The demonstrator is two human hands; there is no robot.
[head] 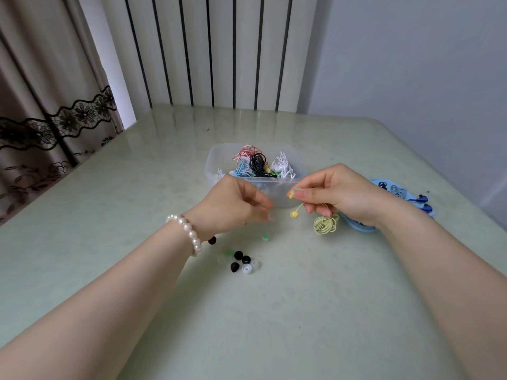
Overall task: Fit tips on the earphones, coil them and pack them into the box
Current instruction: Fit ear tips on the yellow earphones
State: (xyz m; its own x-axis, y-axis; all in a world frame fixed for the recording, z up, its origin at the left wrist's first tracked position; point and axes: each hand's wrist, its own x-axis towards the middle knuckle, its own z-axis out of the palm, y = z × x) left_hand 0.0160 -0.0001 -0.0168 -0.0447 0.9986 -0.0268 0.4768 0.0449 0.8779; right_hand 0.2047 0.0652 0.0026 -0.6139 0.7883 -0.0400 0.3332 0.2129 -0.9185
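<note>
From the head camera, both bare forearms reach forward over a pale green glossy table [109,215]. The right hand [337,193] is raised just above the surface, palm turned inward, its thumb and forefinger pinching one bud of the yellow earphones [292,193], which carries a small green tip; the other fingers curl round the cord below. The second yellow bud [294,214] dangles free under the hand, and the rest of the cord hangs in a loose yellow bundle [326,224] that rests on the table near the wrist. The left hand [233,201], with a pearl bracelet [189,233] on its wrist, hovers just to the left with fingers bent toward the bud; its fingertips are blurred, so whether they hold anything cannot be told. Below it lies a scatter of loose ear tips [241,260], black, white, clear and green, with one green tip [265,237] apart from the rest. Behind the hands stands a clear plastic box [216,160] holding coiled red, black, white and blue earphones. A light blue tray [384,185] with dark blue earphones sits partly behind the right wrist. Beyond the table are a white ribbed radiator [214,50], a beige curtain with black lace trim [55,105] at left, and a plain pale wall [411,50] at right.
</note>
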